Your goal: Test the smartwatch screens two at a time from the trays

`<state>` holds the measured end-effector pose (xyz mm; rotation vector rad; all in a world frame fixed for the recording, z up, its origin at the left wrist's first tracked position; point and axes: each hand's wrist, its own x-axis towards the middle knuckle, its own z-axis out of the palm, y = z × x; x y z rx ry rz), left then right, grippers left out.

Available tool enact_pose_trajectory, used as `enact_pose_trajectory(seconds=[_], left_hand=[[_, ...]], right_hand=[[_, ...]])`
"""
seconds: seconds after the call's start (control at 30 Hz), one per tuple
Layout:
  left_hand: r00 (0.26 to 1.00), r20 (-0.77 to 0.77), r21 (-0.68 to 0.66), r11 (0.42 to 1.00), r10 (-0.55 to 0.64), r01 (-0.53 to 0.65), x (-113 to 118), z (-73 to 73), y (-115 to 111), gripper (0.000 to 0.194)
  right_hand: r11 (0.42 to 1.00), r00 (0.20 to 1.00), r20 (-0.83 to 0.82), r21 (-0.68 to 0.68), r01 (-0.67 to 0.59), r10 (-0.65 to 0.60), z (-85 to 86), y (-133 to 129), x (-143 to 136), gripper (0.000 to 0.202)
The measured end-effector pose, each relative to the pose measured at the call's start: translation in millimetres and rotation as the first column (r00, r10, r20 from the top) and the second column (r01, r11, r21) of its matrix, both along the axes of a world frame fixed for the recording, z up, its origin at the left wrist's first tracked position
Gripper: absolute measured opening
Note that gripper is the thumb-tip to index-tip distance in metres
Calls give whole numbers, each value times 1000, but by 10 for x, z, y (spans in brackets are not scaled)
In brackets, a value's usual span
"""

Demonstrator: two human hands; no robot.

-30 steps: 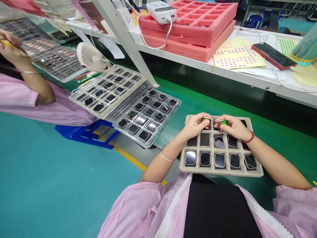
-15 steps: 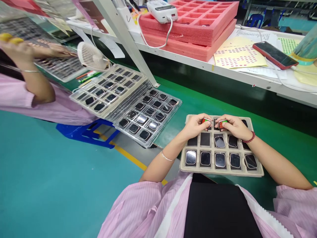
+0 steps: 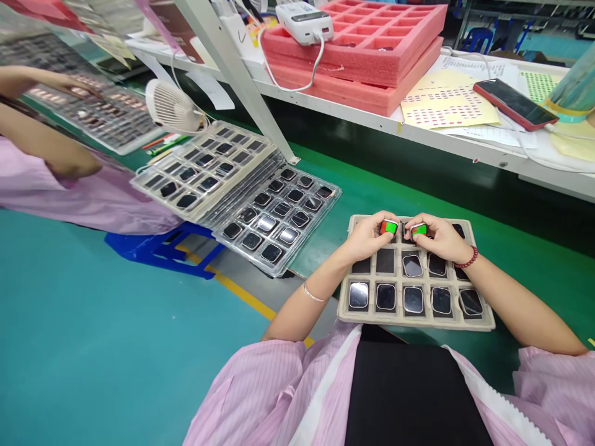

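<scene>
My left hand is closed on a smartwatch whose lit screen shows red and green blocks. A second smartwatch, lit in the same colours, sits between the fingers of my right hand. Both watches have no straps and are held side by side over the back row of a beige tray. Several dark-screened watches, such as this watch, lie in the tray's front and middle pockets. At the left of the middle row, pockets show only dark padding. My hands partly cover the back row.
To the left, a stack of clear trays and another beige tray hold more watches. A white fan stands behind them. The shelf above carries pink foam trays and a phone. A co-worker's arm reaches over trays at far left.
Both watches have tilted slightly, so more of their green shows. My hands stay in nearly the same place. The co-worker's raised hand has come down, an arm now stretched over the trays.
</scene>
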<state>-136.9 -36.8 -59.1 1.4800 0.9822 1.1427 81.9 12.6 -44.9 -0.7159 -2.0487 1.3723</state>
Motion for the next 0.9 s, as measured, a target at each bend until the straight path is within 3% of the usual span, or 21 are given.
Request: enact_pose_trajectory(seconds=[0.33, 0.6, 0.9], left_hand=[[998, -55, 6, 999, 44, -44, -4, -2, -2, 32], [998, 63, -48, 999, 20, -17, 2, -23, 27, 36], [999, 48, -69, 998, 19, -16, -3, -11, 6, 46]], right_hand=[[998, 1000, 21, 63, -1, 0, 17, -13, -3, 26], [998, 999, 24, -47, 29, -28, 7, 18, 4, 40], [1000, 1000, -18, 12, 15, -14, -30, 19, -4, 26]])
